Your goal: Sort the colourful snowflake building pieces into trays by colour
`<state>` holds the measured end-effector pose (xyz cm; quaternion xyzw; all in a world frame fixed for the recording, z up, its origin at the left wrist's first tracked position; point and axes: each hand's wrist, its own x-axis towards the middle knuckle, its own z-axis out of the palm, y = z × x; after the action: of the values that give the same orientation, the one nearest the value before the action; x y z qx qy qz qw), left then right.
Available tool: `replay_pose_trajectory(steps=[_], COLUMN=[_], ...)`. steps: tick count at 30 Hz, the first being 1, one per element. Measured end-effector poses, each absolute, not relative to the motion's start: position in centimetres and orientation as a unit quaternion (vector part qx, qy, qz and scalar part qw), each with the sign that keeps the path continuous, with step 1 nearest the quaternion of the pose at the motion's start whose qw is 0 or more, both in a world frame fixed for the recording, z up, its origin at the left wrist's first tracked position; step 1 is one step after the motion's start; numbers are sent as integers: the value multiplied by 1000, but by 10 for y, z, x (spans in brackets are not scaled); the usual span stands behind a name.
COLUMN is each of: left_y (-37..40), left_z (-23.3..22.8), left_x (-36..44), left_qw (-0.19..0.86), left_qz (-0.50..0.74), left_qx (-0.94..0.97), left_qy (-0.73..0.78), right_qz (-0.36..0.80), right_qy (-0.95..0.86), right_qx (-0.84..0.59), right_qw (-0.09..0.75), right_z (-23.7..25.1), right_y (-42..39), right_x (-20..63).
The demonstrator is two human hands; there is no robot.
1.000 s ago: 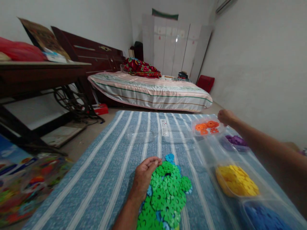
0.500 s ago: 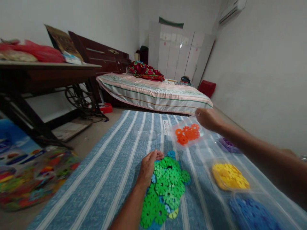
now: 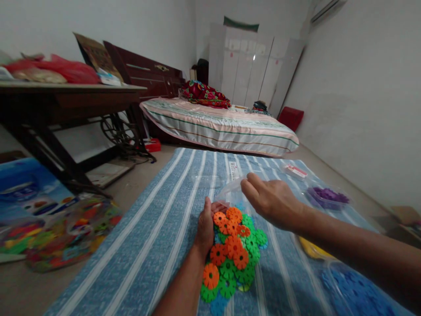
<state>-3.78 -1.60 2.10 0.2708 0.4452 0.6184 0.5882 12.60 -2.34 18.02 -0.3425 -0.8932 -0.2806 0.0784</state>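
Observation:
My right hand [image 3: 274,199] grips the edge of a clear plastic container [image 3: 235,188], which is tilted above the pile with no pieces visible in it. Orange notched plastic discs [image 3: 234,245] lie scattered on top of green discs [image 3: 248,267], and a few blue ones show at the edges. Cupped against the left side of this heap is my left hand [image 3: 206,228], its thumb raised and fingers stretched along the far side. It holds nothing.
Along the right side stand clear boxes of purple discs [image 3: 329,196], yellow discs [image 3: 314,249] and blue discs [image 3: 355,287]. A clear lid [image 3: 207,181] lies on the striped cloth [image 3: 171,215]. A bag of colourful pieces [image 3: 75,232] sits on the floor at left.
My right hand has come left and down, tipping the container. The orange discs that were inside it are now spread over the green pile. My left hand stays beside the heap.

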Motion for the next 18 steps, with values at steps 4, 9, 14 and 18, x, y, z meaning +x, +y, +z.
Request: replay_pose_trajectory(steps=[4,9,14,18], left_y=[-14,-13,-11,-12], left_z=[18,15,18,26], left_x=[-39,-42,-44,-43], left_qw=[594,582,565,539], left_qz=[608,601,582,577], left_qx=[275,309,319,338], left_qy=[450,453,490,512], right_qz=[-275,-228,-118,-69], right_qy=[-861,-768,-645,-580], right_qx=[-413,-581,-741,-798], right_qw=[114,144,145,148], right_z=[182,191,179,157], right_y=[-3,63,140,167], right_x=[137,179,259,313])
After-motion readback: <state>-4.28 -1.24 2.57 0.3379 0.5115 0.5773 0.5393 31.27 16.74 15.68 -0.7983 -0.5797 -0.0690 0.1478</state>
